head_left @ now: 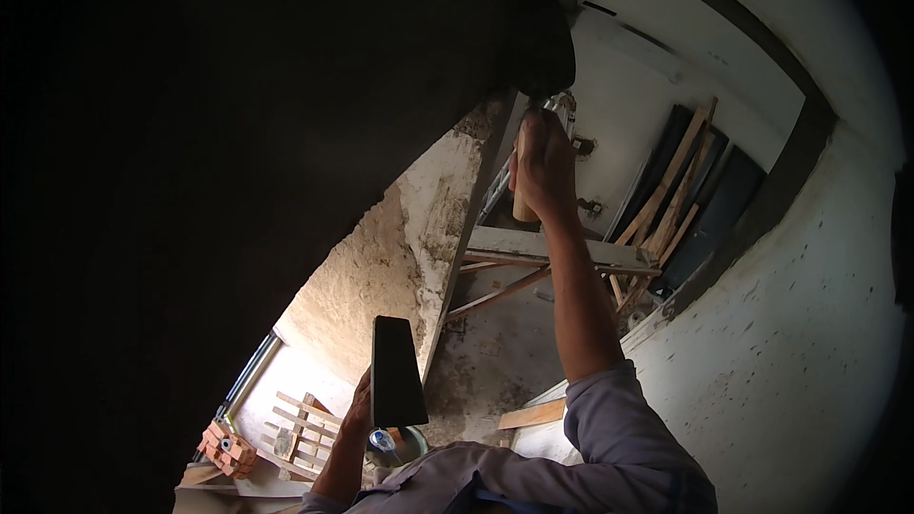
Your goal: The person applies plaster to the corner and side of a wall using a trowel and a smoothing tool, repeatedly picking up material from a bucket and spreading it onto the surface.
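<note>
Your right hand [545,167] is up high, at the end of your stretched arm, and its fingers are wrapped around a pale wooden handle [524,207]. The fingers are curled in close, with no gap that shows between them and the wood. The bottom end of the handle pokes out below your hand, and the top runs up by a big dark shape, where it is too dim to see what it joins. Your left hand [360,405] is low down, near your body, at the left edge of a flat dark board [398,371]. The board stands tall in this view, and it hides most of those fingers, so I cannot tell how far open they are or how tight they hold. Just below the board you have a round tub [415,442], with a small blue and white thing [383,440] beside it. To the left of your left hand are a wooden pallet [303,430] and a pile of red bricks [228,449]. Past your right arm, a long plank [514,243] lies across some wooden legs, and more boards [681,176] lean on the far wall. A spotted white wall [762,343] is on your right.
</note>
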Available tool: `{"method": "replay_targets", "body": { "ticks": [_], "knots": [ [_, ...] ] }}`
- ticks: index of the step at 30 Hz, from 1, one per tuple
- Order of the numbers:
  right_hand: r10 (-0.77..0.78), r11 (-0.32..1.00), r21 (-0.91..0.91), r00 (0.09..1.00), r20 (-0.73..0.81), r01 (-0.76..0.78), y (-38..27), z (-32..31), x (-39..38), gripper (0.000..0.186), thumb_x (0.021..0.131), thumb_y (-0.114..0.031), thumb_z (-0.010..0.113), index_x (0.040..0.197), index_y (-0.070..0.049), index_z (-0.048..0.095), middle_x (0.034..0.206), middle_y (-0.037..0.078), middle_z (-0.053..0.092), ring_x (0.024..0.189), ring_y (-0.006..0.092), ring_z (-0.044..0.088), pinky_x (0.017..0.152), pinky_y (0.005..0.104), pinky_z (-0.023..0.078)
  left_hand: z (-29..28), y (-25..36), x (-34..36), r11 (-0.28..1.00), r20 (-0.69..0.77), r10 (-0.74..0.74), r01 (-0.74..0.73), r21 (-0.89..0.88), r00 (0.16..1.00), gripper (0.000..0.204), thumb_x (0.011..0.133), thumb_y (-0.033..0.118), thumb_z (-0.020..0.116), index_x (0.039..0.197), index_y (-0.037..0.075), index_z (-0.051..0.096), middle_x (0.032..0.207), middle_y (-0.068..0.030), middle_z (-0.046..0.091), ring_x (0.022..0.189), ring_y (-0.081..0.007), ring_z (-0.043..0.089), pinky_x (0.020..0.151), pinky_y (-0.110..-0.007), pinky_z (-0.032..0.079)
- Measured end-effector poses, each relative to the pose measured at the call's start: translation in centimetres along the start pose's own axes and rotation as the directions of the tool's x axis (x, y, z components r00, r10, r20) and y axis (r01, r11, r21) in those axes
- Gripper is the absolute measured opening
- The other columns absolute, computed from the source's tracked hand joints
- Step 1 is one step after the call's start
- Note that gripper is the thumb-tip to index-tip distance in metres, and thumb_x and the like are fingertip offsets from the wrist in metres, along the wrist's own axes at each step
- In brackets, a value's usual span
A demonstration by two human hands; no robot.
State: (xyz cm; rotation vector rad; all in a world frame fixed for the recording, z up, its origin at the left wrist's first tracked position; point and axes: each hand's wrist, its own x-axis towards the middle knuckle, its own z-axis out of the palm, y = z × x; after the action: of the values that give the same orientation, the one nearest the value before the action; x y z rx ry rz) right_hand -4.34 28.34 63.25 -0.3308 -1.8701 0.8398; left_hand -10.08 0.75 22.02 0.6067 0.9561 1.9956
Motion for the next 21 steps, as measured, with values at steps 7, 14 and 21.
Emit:
{"method": "replay_targets", "body": {
  "ticks": [7,14,21],
  "knots": [
    [-0.242,0.94,-0.244,0.97,0.011,0.237,9.1,0.9,-4.6,0.038,0.102,-0.037,0.039,0.11,-0.002,0.052,0.065,0.007,0.053,0.042,0.0151,0.053,0.036,0.0315,0.042,-3.0,-2.0,-0.2,0.728,0.214,0.215,-0.302,0.615,0.953,0.059,0.1,0.041,0.046,0.144,0.002,0.038,0.128,-0.0096,0.057,0.116,-0.0184,0.058,0.096,-0.031,0.049],
    [-0.08,0.988,-0.123,0.989,0.128,0.096,12.1,-0.1,-12.1,0.037,0.103,-0.035,0.037,0.117,-0.004,0.053,0.056,0.004,0.046,0.041,0.0128,0.047,0.039,0.0299,0.04,1.4,1.5,-0.4,0.997,0.069,0.001,-0.006,0.08,0.998,0.04,0.101,0.023,0.046,0.132,-0.001,0.049,0.12,-0.0164,0.061,0.103,-0.0236,0.065,0.087,-0.034,0.055],
    [0.306,0.631,0.35,0.637,0.708,-0.692,8.9,-8.0,-20.4,0.05,0.097,-0.045,0.049,0.117,0.0,0.057,0.065,0.006,0.053,0.042,0.0121,0.048,0.039,0.0274,0.04,2.3,0.0,5.2,0.888,0.225,0.169,-0.247,0.387,0.96,0.038,0.096,0.016,0.053,0.13,0.0,0.05,0.115,-0.0134,0.061,0.103,-0.0225,0.062,0.091,-0.033,0.052]
  ]
}}
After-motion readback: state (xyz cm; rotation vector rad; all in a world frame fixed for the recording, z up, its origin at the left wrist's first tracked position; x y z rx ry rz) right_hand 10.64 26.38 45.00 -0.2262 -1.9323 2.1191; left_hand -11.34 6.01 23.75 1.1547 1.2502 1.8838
